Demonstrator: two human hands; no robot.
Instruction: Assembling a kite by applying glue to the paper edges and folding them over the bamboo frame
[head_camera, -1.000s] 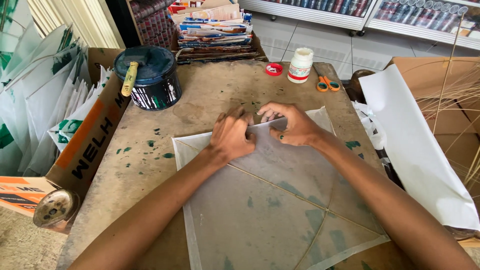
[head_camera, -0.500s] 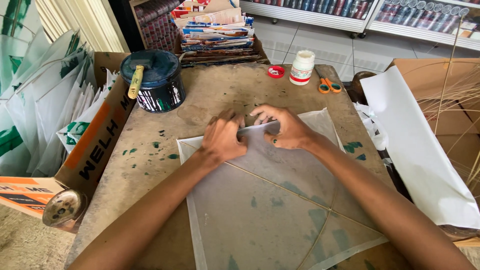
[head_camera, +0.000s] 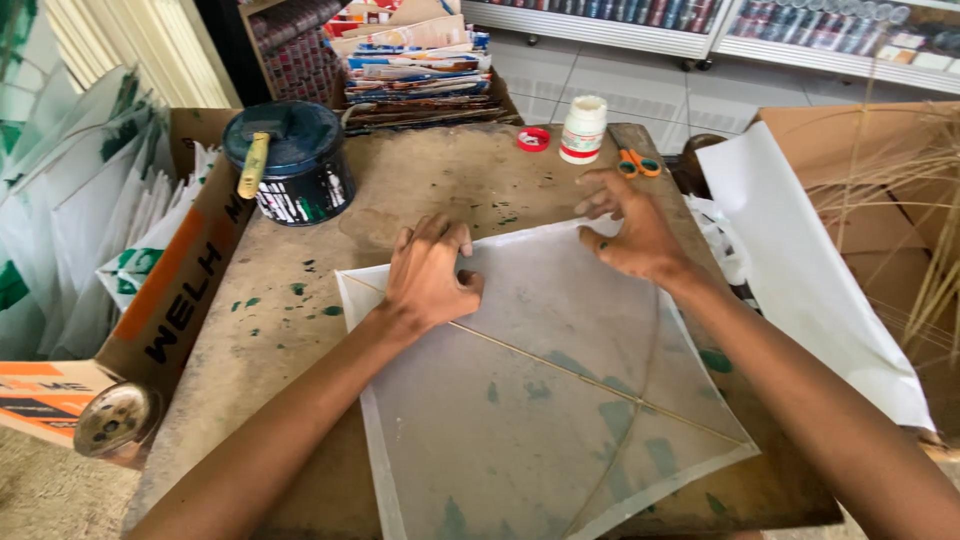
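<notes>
Moved: right hand slid from top centre toward corner.
Left hand: flat, pressing kite, gripping nothing.
Right hand: fingers spread, empty.
Done: sticks laid.
Left: edges apparently unfinished.

- Translucent white paper kite, square, flat on worn table stained with green paint; thin crossed sticks visible through sheet
- Left hand, palm down on upper left part of kite, fingers partly curled
- Right hand, fingers spread, pressing kite's top edge
- Dark paint tin with wooden-handled brush across lid, far left of table
- Small white bottle, red tape roll, orange-handled scissors along far edge
- White paper sheet draped at right
</notes>
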